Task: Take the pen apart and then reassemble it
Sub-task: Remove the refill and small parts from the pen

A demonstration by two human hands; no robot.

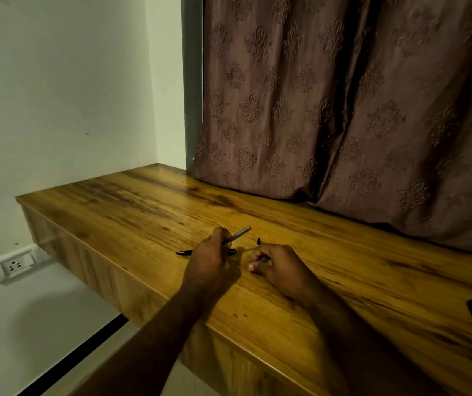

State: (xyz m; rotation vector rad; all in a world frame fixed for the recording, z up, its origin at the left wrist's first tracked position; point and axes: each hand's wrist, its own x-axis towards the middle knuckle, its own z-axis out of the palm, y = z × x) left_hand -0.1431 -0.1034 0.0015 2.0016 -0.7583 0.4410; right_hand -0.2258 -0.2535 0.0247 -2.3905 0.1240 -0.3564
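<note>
A brown patterned curtain hangs behind the wooden desk. The pen lies apart on the desk, near its front edge. The left hand has its fingers closed around a grey barrel, which points up and to the right. Under this hand lies a black tapered pen section. The right hand rests on the desk with curled fingers; whether it holds something I cannot tell. Just beyond it lies a small black cap piece.

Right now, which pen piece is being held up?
The grey tube, gripped in the left hand. The long black piece and the tiny black bit both lie on the table.
</note>
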